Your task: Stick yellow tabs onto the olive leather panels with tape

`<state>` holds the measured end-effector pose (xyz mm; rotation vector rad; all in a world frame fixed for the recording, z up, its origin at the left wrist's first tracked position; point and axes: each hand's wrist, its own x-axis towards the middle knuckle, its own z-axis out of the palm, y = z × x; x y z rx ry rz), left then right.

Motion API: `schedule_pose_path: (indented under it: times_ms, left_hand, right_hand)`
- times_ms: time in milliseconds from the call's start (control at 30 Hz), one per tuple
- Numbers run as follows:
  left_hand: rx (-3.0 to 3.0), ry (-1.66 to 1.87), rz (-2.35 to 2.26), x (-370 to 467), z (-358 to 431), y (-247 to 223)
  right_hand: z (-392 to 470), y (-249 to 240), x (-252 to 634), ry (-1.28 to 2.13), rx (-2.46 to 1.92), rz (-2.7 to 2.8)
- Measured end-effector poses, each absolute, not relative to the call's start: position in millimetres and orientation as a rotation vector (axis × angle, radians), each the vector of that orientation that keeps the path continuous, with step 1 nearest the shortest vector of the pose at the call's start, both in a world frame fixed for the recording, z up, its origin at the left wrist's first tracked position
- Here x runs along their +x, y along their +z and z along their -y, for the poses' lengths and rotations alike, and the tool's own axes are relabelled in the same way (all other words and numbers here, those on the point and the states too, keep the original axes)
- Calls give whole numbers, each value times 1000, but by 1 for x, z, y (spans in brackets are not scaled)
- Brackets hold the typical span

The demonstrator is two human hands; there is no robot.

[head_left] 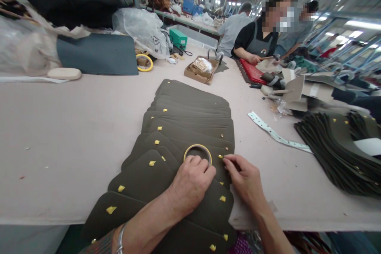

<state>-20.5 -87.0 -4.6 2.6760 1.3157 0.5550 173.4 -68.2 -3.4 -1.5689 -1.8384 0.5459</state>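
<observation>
Dark olive panels (190, 111) lie overlapped in a long fanned row down the middle of the table, with small yellow tape bits (152, 163) along both sides. My left hand (195, 176) is closed around the near edge of a yellow-rimmed tape roll (197, 145), above the panels. At the row's right edge, my right hand (242, 172) pinches a small yellow piece (220, 156) between thumb and forefinger, at a panel's surface. Small metal studs (226, 149) show just beyond that piece.
More dark panels (336, 151) are stacked at the right, beside a pale perforated strip (276, 135). A small cardboard box (201, 70) stands beyond the row. A grey-blue sheet (98, 54) lies at the back left. Across the table, a person (258, 37) handles a red item (251, 71).
</observation>
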Motion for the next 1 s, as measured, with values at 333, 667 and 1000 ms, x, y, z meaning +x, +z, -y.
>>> schedule_pose_path:
  times_ms: [333, 667, 1000]
  left_hand:
    - [2659, 747, -1266, -21, 84, -1]
    - [2488, 1259, -1059, -33, 86, -1]
    - [2514, 1226, -1109, -30, 87, -3]
  right_hand:
    - [54, 0, 158, 204, -1673, 2118]
    - [82, 23, 165, 676, -1575, 2013]
    - [94, 23, 147, 372, -1102, 2064]
